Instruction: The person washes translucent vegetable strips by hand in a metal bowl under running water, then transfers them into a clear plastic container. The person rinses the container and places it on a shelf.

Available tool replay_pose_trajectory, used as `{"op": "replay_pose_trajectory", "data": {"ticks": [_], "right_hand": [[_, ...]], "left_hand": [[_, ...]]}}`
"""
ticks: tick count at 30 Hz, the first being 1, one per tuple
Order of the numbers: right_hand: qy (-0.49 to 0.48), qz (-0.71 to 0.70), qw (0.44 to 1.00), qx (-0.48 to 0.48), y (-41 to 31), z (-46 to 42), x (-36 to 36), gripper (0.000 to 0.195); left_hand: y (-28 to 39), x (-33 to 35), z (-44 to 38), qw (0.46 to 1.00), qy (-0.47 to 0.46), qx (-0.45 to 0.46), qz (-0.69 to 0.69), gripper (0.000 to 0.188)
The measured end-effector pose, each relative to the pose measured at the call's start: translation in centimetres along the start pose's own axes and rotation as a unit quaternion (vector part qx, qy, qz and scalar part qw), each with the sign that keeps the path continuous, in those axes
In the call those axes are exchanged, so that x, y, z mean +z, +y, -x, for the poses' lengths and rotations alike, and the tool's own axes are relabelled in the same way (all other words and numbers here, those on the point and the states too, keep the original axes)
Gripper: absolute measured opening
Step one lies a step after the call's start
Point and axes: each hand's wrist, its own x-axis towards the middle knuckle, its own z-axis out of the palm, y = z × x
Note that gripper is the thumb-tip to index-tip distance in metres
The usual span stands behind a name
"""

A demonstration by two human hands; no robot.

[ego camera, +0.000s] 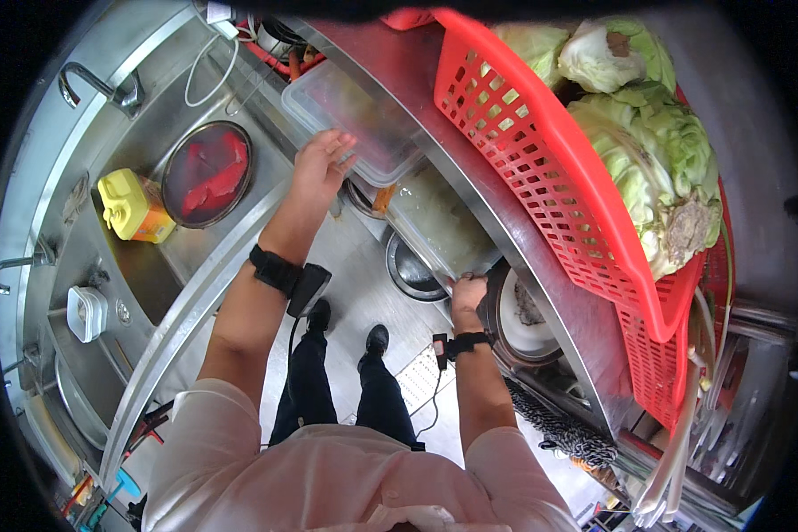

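Note:
My left hand (322,159) is raised with its fingers apart and slightly bent, beside a translucent plastic container (366,126). I see nothing held in it. My right hand (469,292) has its fingers curled on the near corner of another clear plastic container (439,209), which holds something cloudy and pale. That container sits partly under the edge of a steel counter (425,93). Just past my right hand, a round vessel (525,312) with a white inside stands low under the counter.
A red plastic basket (552,179) of cabbages (645,153) stands on the counter. At left, a steel sink (193,80) holds a round pan (206,174) with red contents and a yellow jug (130,203). A dark round lid or pan (415,266) lies low near the floor.

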Motion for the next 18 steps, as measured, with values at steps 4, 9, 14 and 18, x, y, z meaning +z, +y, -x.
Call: {"op": "replay_pose_trajectory", "data": {"ticks": [4, 9, 14, 18], "right_hand": [[0.042, -0.049, 0.998, -0.006, 1.5, -1.6, 0.1, 0.028], [0.082, -0.026, 0.996, -0.004, 6.0, -3.9, -1.6, 0.031], [0.039, 0.005, 0.999, -0.020, 1.6, 3.4, -2.3, 0.046], [0.012, -0.130, 0.986, -0.103, -2.4, 8.4, -3.1, 0.048]], "left_hand": [[1.5, 2.5, -1.2, 0.987, 0.111, -0.003, -0.117, 0.037], [-1.9, 3.9, -4.0, 0.969, 0.136, -0.104, -0.179, 0.042], [-2.4, 4.4, -4.5, 0.986, 0.033, -0.158, 0.032, 0.035], [-4.7, 3.0, -7.0, 0.978, -0.157, -0.071, 0.118, 0.028]]}}
